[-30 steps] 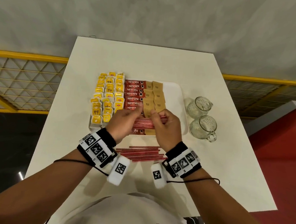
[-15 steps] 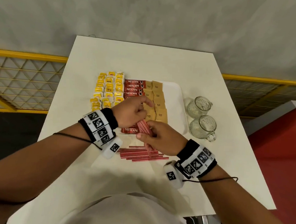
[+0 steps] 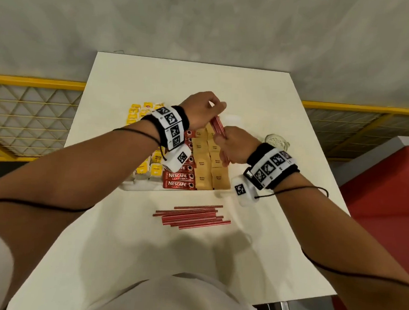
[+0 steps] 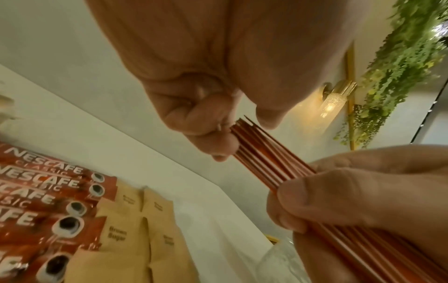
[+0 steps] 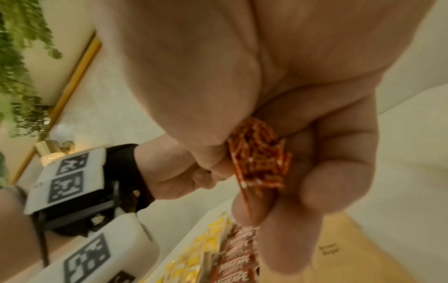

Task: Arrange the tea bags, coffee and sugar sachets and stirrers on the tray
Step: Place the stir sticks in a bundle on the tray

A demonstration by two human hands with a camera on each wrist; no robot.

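Both hands hold one bundle of red stirrers (image 3: 218,127) above the far right part of the white tray (image 3: 145,187). My left hand (image 3: 205,111) pinches the bundle's far end (image 4: 238,127). My right hand (image 3: 233,146) grips its near end (image 5: 260,157). On the tray lie yellow tea bags (image 3: 141,168), red Nescafe coffee sachets (image 3: 179,177) and tan brown sugar sachets (image 3: 211,169) in columns. More red stirrers (image 3: 192,215) lie loose on the table in front of the tray.
A glass mug (image 3: 276,140) stands right of the tray, partly behind my right wrist. The white table (image 3: 155,78) ends in a yellow railing (image 3: 34,82) on the left and right. A red surface (image 3: 389,192) lies at the right.
Both hands have carried the stirrer bundle from the tray's near edge up and away over its far right part. The bundle has turned from crosswise to lengthwise.
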